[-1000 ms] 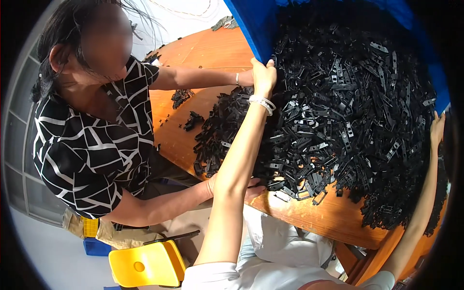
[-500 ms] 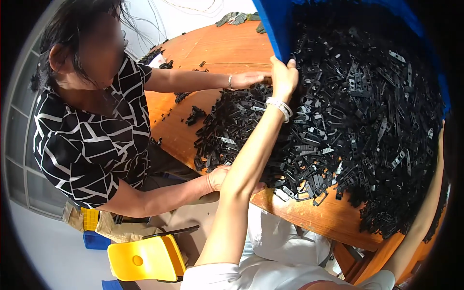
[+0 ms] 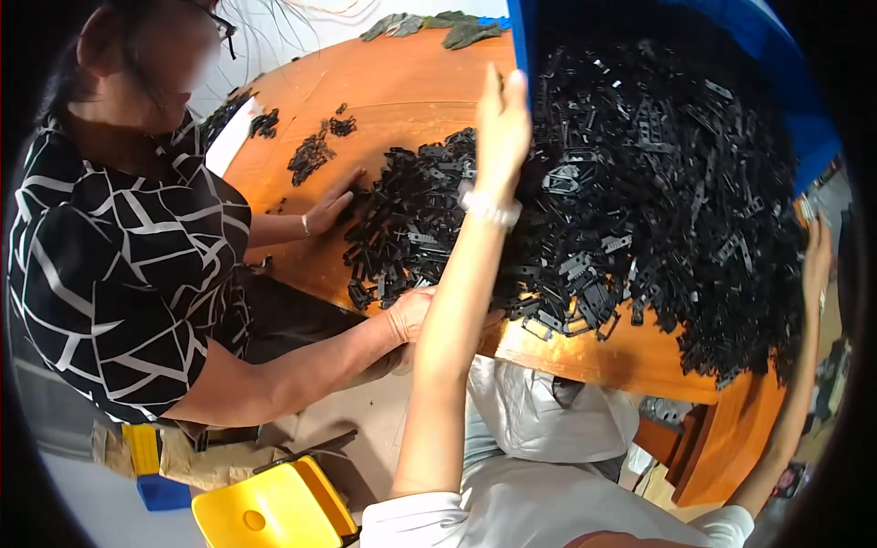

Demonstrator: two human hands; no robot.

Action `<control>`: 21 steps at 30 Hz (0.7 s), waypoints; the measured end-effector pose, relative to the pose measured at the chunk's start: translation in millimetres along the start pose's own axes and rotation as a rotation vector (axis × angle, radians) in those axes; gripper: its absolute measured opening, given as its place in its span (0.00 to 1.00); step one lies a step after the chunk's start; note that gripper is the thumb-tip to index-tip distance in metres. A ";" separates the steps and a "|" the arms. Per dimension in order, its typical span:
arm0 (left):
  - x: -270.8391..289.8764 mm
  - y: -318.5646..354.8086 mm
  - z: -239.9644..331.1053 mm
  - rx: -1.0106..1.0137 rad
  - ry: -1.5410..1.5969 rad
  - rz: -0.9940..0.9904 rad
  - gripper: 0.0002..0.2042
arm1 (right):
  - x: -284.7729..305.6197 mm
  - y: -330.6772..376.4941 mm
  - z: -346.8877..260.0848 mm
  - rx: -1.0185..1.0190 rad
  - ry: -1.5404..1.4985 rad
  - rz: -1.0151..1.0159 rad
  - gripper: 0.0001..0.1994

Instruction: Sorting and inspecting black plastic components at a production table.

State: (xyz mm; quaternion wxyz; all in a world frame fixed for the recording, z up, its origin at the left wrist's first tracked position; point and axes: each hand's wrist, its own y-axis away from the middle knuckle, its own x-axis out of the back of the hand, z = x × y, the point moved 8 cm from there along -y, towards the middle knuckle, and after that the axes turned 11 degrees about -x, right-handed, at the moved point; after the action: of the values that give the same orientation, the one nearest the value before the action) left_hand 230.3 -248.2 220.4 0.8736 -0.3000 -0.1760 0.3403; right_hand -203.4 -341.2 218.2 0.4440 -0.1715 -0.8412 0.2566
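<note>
A large blue bin (image 3: 827, 155) is tipped toward me at the far right, and a heap of small black plastic parts (image 3: 676, 210) spreads from it onto the table. My left hand (image 3: 502, 137), wearing a pale bracelet, is at the bin's left edge with its fingers stretched upward. By the bin's lower right corner, my right hand (image 3: 816, 260) has its fingers up on the rim; its grip shows only in part. Across on the left, a co-worker's one hand (image 3: 331, 208) lies at the heap's left side, while the other hand (image 3: 416, 310) is partly behind my left forearm.
The wooden table (image 3: 393, 87) carries smaller clusters of black parts (image 3: 312, 157) and some grey-green gloves (image 3: 470, 35) at the back. Below its near edge hangs a white plastic bag (image 3: 548, 420). A yellow chair (image 3: 265, 507) stands at the lower left.
My left hand has risen and its fingers have straightened at the bin's edge. More of my right hand shows. The co-worker's far hand has drawn back left from the bin to the heap's side.
</note>
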 end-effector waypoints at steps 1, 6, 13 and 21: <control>0.0 15.3 18.6 0.012 0.210 -0.021 0.27 | 31.3 4.7 58.2 0.059 0.059 0.058 0.19; 95.5 152.2 50.0 0.007 0.349 0.060 0.18 | -39.5 195.7 -185.6 0.692 -0.115 -0.534 0.14; 214.1 303.7 -8.0 -0.086 -0.481 0.199 0.12 | -105.3 348.6 -268.1 1.139 -0.374 -0.630 0.22; 282.2 279.3 -87.5 -0.021 -0.547 0.302 0.17 | -106.1 375.3 -289.9 1.403 -0.415 -0.510 0.16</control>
State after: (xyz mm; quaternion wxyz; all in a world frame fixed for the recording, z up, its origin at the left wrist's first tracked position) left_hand 337.9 78.4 3.4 0.7304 -0.2292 -0.3615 0.5323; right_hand 119.5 -11.1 66.6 0.3275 0.4004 -0.5611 0.6462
